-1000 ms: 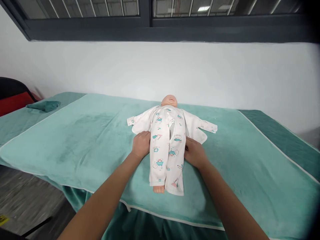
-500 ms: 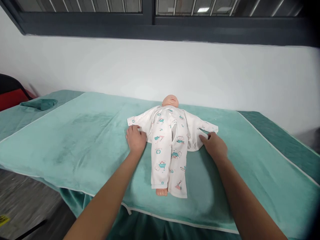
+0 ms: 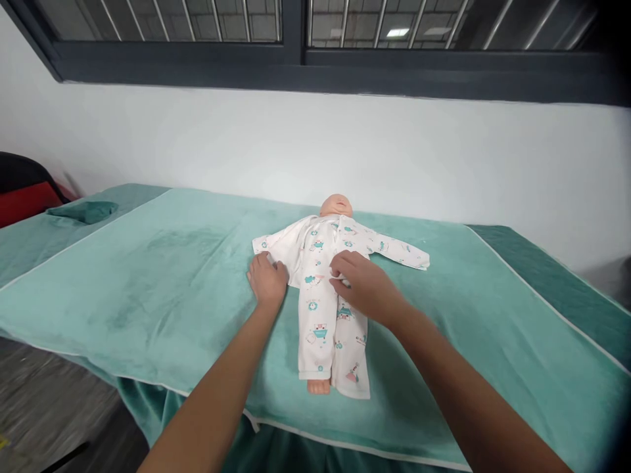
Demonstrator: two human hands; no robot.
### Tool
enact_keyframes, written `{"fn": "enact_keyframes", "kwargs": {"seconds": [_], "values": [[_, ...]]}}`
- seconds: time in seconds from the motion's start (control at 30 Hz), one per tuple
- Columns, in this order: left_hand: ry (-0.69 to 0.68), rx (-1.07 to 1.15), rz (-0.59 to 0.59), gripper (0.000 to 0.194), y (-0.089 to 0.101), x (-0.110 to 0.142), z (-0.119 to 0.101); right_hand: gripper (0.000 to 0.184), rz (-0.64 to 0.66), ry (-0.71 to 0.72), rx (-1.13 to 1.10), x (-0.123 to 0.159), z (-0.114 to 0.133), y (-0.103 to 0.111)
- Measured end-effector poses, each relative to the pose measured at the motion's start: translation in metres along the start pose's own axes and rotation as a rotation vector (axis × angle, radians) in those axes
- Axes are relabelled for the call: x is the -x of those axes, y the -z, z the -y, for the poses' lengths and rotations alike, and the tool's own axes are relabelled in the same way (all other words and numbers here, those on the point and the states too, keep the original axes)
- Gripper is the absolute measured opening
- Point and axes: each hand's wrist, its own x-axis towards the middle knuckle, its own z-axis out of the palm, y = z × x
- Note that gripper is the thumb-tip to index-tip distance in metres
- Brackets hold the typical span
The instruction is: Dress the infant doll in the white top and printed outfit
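Observation:
A baby doll (image 3: 337, 205) lies on its back, dressed in a white printed baby romper (image 3: 315, 295). Its head is at the wall side, and one foot (image 3: 318, 387) pokes out of a leg end. My right hand (image 3: 362, 282) is over the doll's middle, thumb and fingers pinching the romper's front flap, which lies across the body. Beside the romper's left sleeve and spread left panel, my left hand (image 3: 267, 279) rests with bent fingers and the thumb apart, touching the cloth edge. The romper's right sleeve (image 3: 401, 251) stretches out sideways.
A light green padded cover (image 3: 197, 263) lies over the table beneath the doll. A dark green cloth piece (image 3: 83, 211) and a red and black object (image 3: 27, 197) are at the far left. Behind stands a white wall (image 3: 221, 138) under a dark window frame (image 3: 296, 69).
My right hand has moved left from the outspread right panel to the doll's middle, bringing the flap across. The right sleeve now lies uncovered. My left hand has stayed almost in place.

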Motion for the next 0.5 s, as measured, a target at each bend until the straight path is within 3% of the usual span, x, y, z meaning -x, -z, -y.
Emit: {"fn": "enact_keyframes", "kwargs": {"seconds": [0.07,0.2,0.3,0.4,0.5], "values": [[0.005,-0.005,0.014,0.04,0.0,-0.001,0.0,0.011,-0.1,-0.002,0.106,0.015,0.0,-0.009],[0.025,-0.005,0.074,0.038,0.001,-0.004,-0.002,0.014,-0.282,-0.189,0.199,0.043,-0.014,-0.017],[0.06,0.118,0.145,0.032,0.003,-0.008,-0.001,0.011,-0.277,-0.238,0.136,0.05,-0.021,-0.017],[0.108,0.371,0.184,0.03,0.012,-0.014,-0.005,0.014,-0.313,-0.182,0.079,0.051,-0.021,-0.013],[0.117,0.602,0.163,0.032,0.032,-0.019,-0.027,0.013,-0.223,-0.109,0.073,0.056,-0.019,-0.007]]}}
